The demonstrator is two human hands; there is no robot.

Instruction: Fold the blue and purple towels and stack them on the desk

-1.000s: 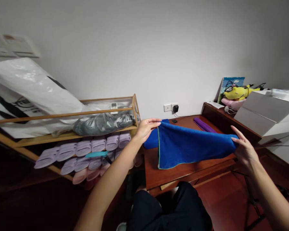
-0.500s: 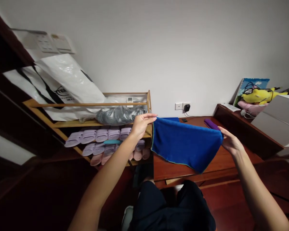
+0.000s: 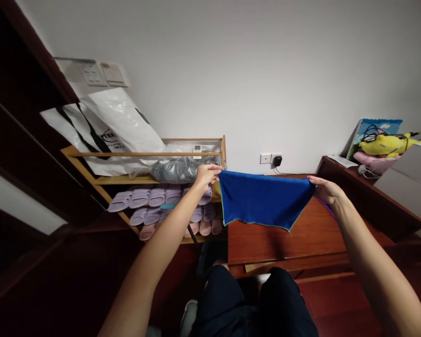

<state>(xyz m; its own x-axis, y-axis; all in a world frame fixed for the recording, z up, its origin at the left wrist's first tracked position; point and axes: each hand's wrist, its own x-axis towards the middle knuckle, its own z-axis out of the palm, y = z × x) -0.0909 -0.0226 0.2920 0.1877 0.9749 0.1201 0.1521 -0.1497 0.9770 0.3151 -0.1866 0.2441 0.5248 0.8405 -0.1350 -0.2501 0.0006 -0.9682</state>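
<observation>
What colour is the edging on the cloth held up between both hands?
Green edging on a blue cloth, clearest along its lower hem in the head view.

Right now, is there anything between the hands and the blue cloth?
No. The left hand and the right hand each pinch a top corner of the blue cloth, which hangs spread above the wooden table. Nothing visible lies on the table under it.
</observation>
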